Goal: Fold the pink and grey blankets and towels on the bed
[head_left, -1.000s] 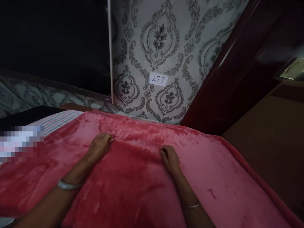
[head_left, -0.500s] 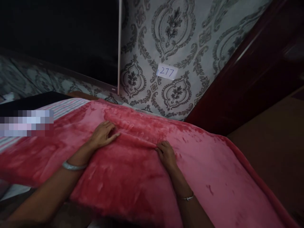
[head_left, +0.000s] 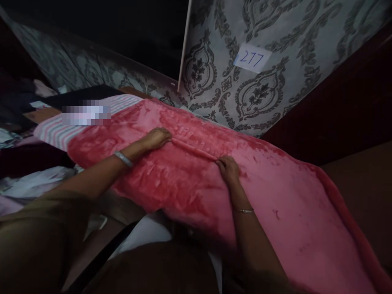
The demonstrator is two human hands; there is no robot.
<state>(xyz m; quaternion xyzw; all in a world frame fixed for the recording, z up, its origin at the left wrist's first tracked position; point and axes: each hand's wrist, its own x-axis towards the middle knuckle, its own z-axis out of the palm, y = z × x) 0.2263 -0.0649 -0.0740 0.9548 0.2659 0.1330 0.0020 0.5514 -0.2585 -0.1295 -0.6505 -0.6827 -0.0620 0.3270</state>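
A plush red-and-pink blanket lies spread over a long raised surface in front of me. My left hand, with a pale bangle on its wrist, is closed on a raised fold of the blanket. At the other end of that fold, my right hand pinches the cloth between thumb and fingers; a thin bracelet circles this wrist. The fold runs taut between both hands. Beyond the blanket's left end shows a grey, pink and white striped cloth, partly covered by a blurred patch.
A large dark screen stands behind, against patterned wallpaper. A paper marked 277 is stuck there. Dark red furniture slants in at the right. Piled clothes lie at the left.
My left hand has gone from spread fingers to closing on the fold. The view has shifted down and left, so more of the clothes and my lap show.
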